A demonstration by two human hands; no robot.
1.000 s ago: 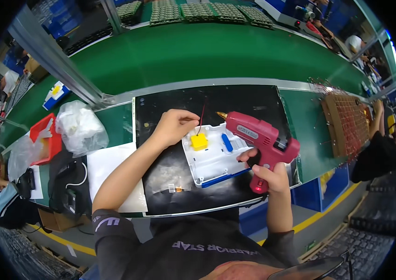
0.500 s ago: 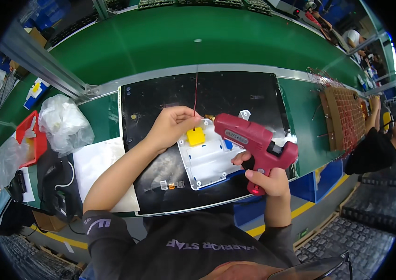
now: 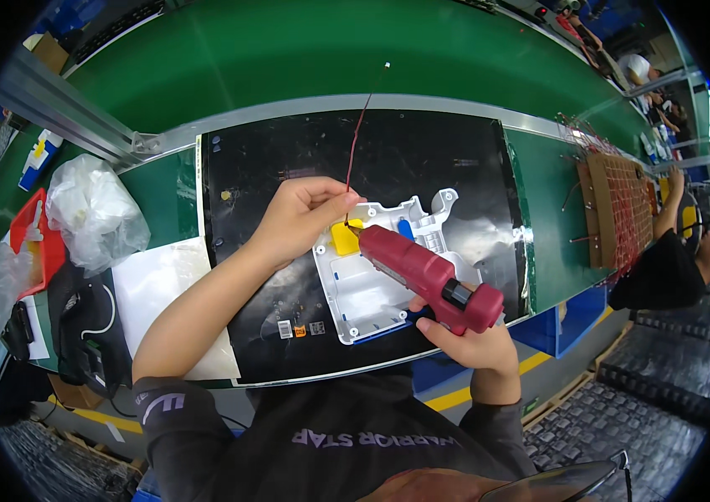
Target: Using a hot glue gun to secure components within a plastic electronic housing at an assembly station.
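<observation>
My right hand (image 3: 474, 341) grips a dark red hot glue gun (image 3: 409, 266) by its handle. The gun's nozzle tip meets the edge of a yellow square piece (image 3: 344, 239) in the upper left corner of a white plastic housing (image 3: 363, 294). My left hand (image 3: 311, 213) pinches a thin dark red wire (image 3: 356, 138) just above that piece. The wire's upper part rises away to a small white end (image 3: 387, 65) over the green surface. A blue part (image 3: 406, 229) sits in the housing, partly behind the gun.
The housing lies on a black work mat (image 3: 271, 159). At left are a white sheet (image 3: 158, 284), a clear plastic bag (image 3: 96, 213) and a red bin (image 3: 52, 251). At right stands a cardboard box (image 3: 618, 209) with many red wires; another person's arm (image 3: 669, 205) is beside it.
The glue gun has swung down and left, bringing its nozzle to the yellow piece. My left hand still pinches the wire, whose free end has tilted right. The view has shifted slightly.
</observation>
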